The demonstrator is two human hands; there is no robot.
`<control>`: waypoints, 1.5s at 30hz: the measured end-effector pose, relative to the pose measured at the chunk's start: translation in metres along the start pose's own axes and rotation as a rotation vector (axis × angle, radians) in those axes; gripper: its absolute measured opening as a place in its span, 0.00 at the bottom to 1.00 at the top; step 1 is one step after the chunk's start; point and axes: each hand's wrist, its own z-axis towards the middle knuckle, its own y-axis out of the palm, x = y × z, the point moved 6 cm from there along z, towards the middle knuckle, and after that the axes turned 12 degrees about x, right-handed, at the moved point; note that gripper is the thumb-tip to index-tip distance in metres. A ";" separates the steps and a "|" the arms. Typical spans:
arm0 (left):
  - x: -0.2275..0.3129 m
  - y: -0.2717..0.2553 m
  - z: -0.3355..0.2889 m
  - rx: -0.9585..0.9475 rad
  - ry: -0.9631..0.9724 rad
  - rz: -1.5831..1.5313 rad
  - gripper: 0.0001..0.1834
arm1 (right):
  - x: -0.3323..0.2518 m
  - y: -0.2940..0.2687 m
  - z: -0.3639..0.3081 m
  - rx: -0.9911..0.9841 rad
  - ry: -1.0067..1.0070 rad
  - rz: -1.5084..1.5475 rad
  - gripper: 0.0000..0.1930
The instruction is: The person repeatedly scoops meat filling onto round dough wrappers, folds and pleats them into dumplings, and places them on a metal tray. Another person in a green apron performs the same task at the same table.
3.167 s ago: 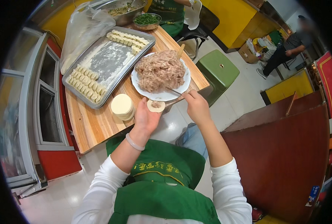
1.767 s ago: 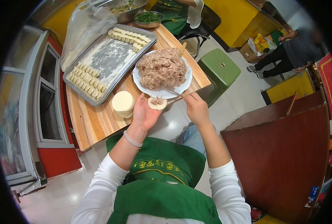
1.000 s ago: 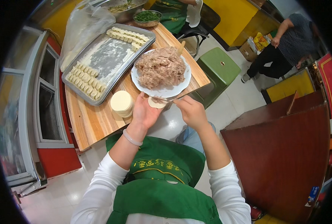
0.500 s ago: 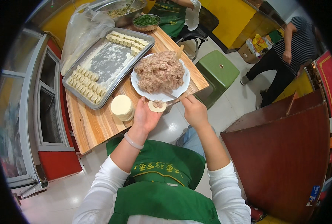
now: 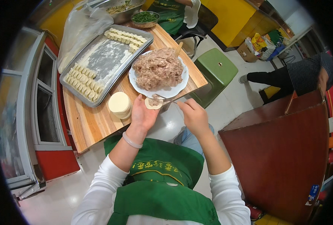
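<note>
A round dumpling wrapper (image 5: pixel 150 106) lies on the fingers of my left hand (image 5: pixel 143 115), held out just past the table's near edge. A dab of pinkish meat filling (image 5: pixel 157 100) sits on it. My right hand (image 5: pixel 195 117) is closed around the end of a thin spreader (image 5: pixel 170 101), whose tip reaches the filling. Just beyond both hands, a white plate (image 5: pixel 167 92) carries a heap of minced meat (image 5: pixel 157 69), with a wooden handle (image 5: pixel 178 48) sticking up from it. Left of my left hand stands a stack of wrappers (image 5: pixel 120 104).
A floured metal tray (image 5: pixel 108 56) holds rows of shaped dumplings (image 5: pixel 84 84). Behind it are a plastic bag (image 5: pixel 80 33), a bowl of chopped greens (image 5: pixel 145 18) and a large metal bowl (image 5: pixel 127 15). A green stool (image 5: pixel 217 71) and brown counter (image 5: pixel 275 153) stand right; people are nearby.
The spreader's tip has moved from beside the plate's edge onto the filling in the wrapper. At the right, the person in the striped top has shifted right and now leans by the brown counter.
</note>
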 end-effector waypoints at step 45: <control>-0.002 -0.011 -0.029 0.018 0.003 0.187 0.31 | 0.019 -0.006 -0.014 -0.097 0.268 0.313 0.08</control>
